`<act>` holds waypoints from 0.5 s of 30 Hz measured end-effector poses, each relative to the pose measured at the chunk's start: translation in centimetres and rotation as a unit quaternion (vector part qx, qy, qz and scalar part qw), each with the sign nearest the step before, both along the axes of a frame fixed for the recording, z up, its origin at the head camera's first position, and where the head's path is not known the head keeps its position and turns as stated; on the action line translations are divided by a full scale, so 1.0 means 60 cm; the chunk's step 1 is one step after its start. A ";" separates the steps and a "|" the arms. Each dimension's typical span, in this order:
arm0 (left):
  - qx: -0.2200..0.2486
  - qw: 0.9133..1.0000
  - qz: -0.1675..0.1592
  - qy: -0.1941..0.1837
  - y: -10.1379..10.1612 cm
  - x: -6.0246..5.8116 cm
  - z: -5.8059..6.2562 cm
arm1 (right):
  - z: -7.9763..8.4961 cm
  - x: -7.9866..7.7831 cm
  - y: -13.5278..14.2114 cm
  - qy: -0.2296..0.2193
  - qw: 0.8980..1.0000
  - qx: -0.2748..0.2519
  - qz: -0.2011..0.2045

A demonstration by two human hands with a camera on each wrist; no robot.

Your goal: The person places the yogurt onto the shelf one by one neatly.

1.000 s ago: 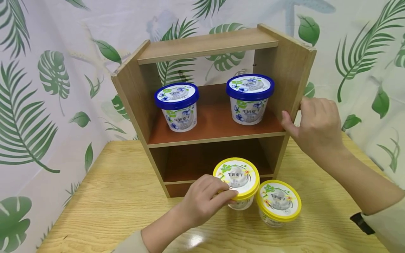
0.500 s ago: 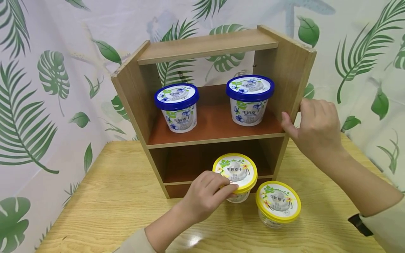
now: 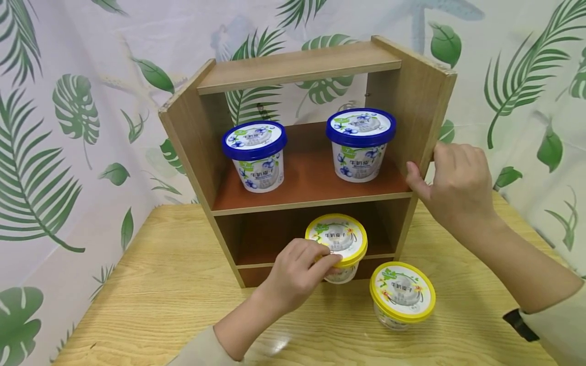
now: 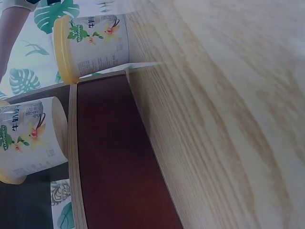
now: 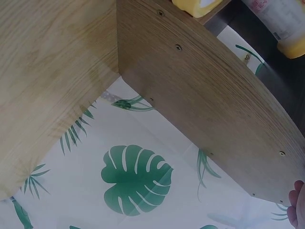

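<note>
My left hand (image 3: 299, 274) holds a yellow-lidded tub (image 3: 341, 239) by its near left edge, thumb on the lid. This tub is raised off the table in front of the lower compartment; in the left wrist view the held tub (image 4: 33, 138) shows its printed side and bare base. My right hand (image 3: 462, 183) grips the front edge of the right side panel (image 3: 426, 112) of a small wooden shelf, thumb on the inner side. A second yellow-lidded tub (image 3: 403, 292) stands on the table, apart from both hands.
Two blue-lidded tubs stand on the upper board, the left blue tub (image 3: 256, 155) and the right blue tub (image 3: 360, 145). The shelf's board edge (image 3: 316, 201) lies above the held tub, and a low front strip (image 3: 261, 276) below. A leaf-patterned cloth (image 3: 114, 127) hangs behind the table (image 3: 174, 305).
My left hand has moved the yellow-lidded tub up and away from me, toward the lower compartment and farther from the second tub. The right hand has stayed on the panel.
</note>
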State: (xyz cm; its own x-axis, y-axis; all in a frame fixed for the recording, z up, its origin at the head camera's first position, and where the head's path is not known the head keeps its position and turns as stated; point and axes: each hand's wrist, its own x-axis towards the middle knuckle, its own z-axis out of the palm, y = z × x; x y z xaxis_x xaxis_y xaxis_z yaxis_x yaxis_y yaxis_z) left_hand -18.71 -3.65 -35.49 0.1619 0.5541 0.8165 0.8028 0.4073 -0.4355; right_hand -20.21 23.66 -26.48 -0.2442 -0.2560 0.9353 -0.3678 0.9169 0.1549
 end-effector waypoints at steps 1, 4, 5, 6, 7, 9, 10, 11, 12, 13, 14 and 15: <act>0.000 1.000 0.001 -0.001 0.001 -0.001 0.000 | 0.000 0.000 0.000 0.001 1.000 -0.001 0.000; 0.002 1.000 0.010 -0.004 0.005 -0.005 -0.002 | -0.001 -0.001 0.000 0.003 1.000 -0.005 0.003; 0.005 1.000 0.016 -0.002 0.006 -0.005 -0.002 | -0.001 -0.001 0.000 0.003 1.000 -0.005 0.004; 0.009 1.000 0.022 0.000 0.007 -0.006 -0.002 | -0.001 -0.001 0.000 0.004 1.000 -0.005 0.004; 0.013 0.999 0.029 0.003 0.008 -0.007 -0.003 | 0.000 -0.001 0.000 0.004 1.000 -0.004 0.005; 0.021 0.999 0.040 0.006 0.010 -0.007 -0.004 | 0.000 -0.001 0.000 0.004 1.000 -0.003 0.005; 0.023 0.999 0.042 0.004 0.010 -0.007 -0.004 | 0.000 -0.001 -0.001 0.004 1.000 -0.003 0.005; 0.023 0.999 0.043 0.002 0.011 -0.007 -0.004 | 0.000 -0.001 -0.001 0.004 1.000 -0.002 0.004; 0.023 0.999 0.041 -0.001 0.012 -0.007 -0.004 | 0.000 -0.001 -0.001 0.003 1.000 -0.002 0.004; 0.022 0.999 0.038 -0.006 0.013 -0.008 -0.004 | 0.000 -0.001 -0.001 0.003 1.000 -0.001 0.003; 0.021 0.999 0.035 -0.010 0.014 -0.007 -0.004 | 0.000 -0.001 -0.001 0.002 1.000 -0.001 0.003; 0.020 0.999 0.032 -0.013 0.014 -0.008 -0.004 | 0.000 -0.001 -0.001 0.001 1.000 0.000 0.002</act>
